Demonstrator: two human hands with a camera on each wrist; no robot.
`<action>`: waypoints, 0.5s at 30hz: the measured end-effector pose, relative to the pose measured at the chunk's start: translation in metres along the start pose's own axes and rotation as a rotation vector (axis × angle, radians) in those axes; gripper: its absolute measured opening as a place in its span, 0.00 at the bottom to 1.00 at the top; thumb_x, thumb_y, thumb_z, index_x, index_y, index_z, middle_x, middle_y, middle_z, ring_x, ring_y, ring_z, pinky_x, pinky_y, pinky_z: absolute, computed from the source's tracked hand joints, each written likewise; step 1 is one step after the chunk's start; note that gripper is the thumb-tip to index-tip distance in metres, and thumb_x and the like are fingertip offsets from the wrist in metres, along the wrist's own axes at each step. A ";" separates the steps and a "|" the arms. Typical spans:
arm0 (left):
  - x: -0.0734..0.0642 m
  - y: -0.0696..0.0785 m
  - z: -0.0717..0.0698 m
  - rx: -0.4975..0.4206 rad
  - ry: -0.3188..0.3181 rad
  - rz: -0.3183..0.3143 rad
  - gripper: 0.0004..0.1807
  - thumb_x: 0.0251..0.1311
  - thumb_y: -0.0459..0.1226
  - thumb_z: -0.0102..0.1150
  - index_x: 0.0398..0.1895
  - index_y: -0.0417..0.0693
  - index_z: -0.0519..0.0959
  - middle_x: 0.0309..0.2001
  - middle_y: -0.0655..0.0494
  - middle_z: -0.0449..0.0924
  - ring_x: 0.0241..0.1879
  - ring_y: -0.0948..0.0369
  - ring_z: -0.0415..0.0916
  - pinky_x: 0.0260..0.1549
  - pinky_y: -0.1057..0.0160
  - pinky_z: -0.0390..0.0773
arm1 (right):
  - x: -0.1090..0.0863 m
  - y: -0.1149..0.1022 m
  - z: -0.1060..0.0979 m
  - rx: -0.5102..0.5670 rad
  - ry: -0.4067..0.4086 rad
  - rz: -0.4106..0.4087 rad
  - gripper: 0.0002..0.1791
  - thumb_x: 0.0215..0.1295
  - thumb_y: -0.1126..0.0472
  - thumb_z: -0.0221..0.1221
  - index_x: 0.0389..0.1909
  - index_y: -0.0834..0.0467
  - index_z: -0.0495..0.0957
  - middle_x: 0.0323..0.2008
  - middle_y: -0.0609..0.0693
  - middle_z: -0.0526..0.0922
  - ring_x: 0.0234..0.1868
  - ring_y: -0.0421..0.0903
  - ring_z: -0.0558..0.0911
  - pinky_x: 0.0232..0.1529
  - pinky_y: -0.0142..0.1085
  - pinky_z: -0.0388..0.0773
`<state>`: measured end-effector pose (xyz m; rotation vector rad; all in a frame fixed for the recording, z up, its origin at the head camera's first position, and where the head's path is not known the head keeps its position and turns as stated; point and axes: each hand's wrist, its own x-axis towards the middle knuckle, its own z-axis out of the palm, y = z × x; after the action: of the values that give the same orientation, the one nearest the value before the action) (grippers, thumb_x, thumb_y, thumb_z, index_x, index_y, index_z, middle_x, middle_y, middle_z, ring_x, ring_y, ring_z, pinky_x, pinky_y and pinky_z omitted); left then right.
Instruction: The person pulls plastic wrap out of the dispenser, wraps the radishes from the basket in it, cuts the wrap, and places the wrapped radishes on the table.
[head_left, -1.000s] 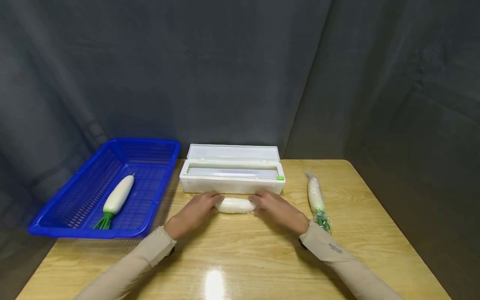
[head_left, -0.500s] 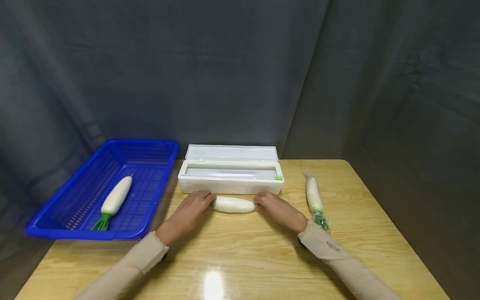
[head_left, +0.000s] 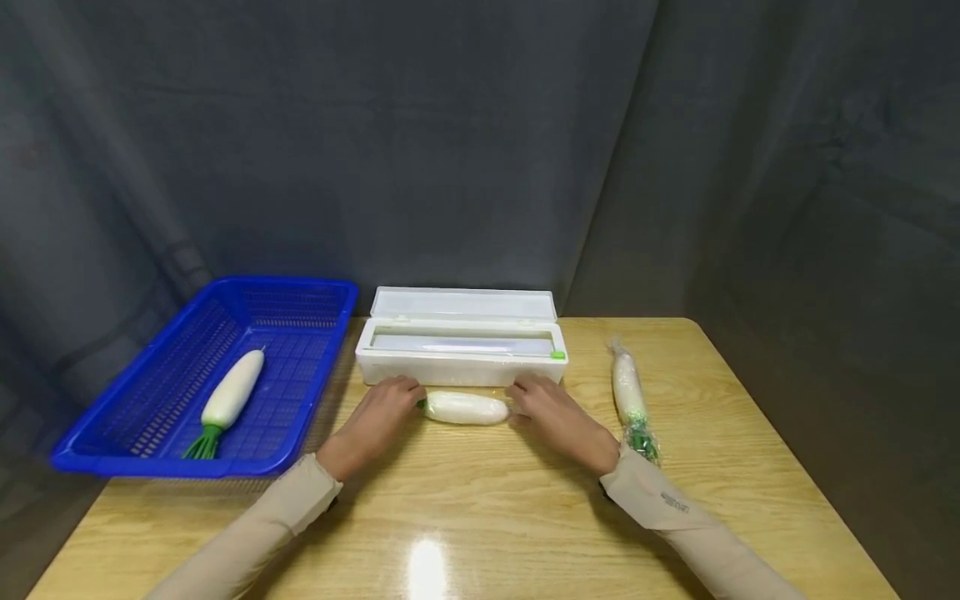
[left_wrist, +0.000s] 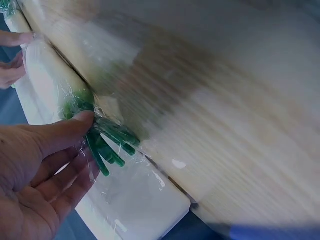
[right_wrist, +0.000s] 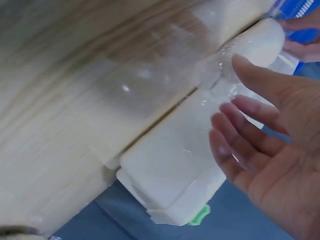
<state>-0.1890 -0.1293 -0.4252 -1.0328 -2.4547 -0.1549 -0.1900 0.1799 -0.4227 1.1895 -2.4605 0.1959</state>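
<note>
A white radish (head_left: 467,408) in clear plastic film lies sideways on the table, its green stalks (left_wrist: 107,145) to the left. My left hand (head_left: 378,419) pinches the film-covered stalk end, thumb on top and fingers behind. At the bare tip is my right hand (head_left: 551,417). In the right wrist view its thumb (right_wrist: 245,65) stands apart from the loosely bent fingers, with crinkled film (right_wrist: 225,70) close by. Directly behind the radish is a white cling film dispenser (head_left: 461,371), its lid raised and a green slider (head_left: 558,355) at its right end.
At left stands a blue plastic basket (head_left: 315,400) with an unwrapped radish (head_left: 234,389) in it. A film-wrapped radish (head_left: 630,392) lies on the wooden table (head_left: 525,517) at right. A dark curtain (head_left: 465,150) hangs behind.
My left hand has slid left off the radish's body to its stalk end, uncovering some green. My right hand has shifted slightly at the tip, its fingers loosening. The dispenser has stayed put.
</note>
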 end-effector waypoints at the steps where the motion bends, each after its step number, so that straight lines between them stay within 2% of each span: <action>1: 0.000 0.000 -0.001 -0.002 -0.001 0.001 0.13 0.48 0.17 0.68 0.30 0.41 0.82 0.30 0.53 0.80 0.32 0.55 0.80 0.36 0.57 0.83 | 0.000 -0.002 0.000 -0.010 0.017 0.002 0.12 0.59 0.64 0.76 0.37 0.61 0.82 0.34 0.50 0.78 0.34 0.47 0.77 0.37 0.40 0.77; 4: 0.000 0.000 -0.001 0.001 0.002 0.006 0.14 0.47 0.17 0.69 0.30 0.41 0.82 0.30 0.53 0.81 0.33 0.55 0.81 0.36 0.58 0.83 | 0.002 -0.006 0.001 -0.007 0.035 0.004 0.10 0.61 0.66 0.74 0.37 0.61 0.82 0.35 0.51 0.79 0.36 0.48 0.79 0.40 0.41 0.78; 10: -0.001 0.003 0.000 0.048 -0.006 0.038 0.14 0.46 0.16 0.69 0.31 0.39 0.81 0.31 0.51 0.79 0.33 0.54 0.80 0.33 0.58 0.83 | 0.001 -0.009 0.008 0.051 0.017 0.018 0.07 0.66 0.70 0.68 0.31 0.60 0.79 0.30 0.49 0.80 0.33 0.44 0.80 0.39 0.40 0.79; 15: -0.002 0.009 0.002 0.029 -0.006 0.036 0.18 0.48 0.27 0.77 0.40 0.41 0.79 0.38 0.47 0.81 0.33 0.50 0.81 0.29 0.54 0.83 | -0.001 -0.010 0.008 0.061 -0.005 0.030 0.06 0.69 0.68 0.67 0.33 0.61 0.80 0.31 0.50 0.81 0.35 0.45 0.80 0.40 0.40 0.80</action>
<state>-0.1822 -0.1241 -0.4286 -1.0656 -2.4351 -0.1040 -0.1839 0.1718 -0.4310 1.1799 -2.4943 0.2779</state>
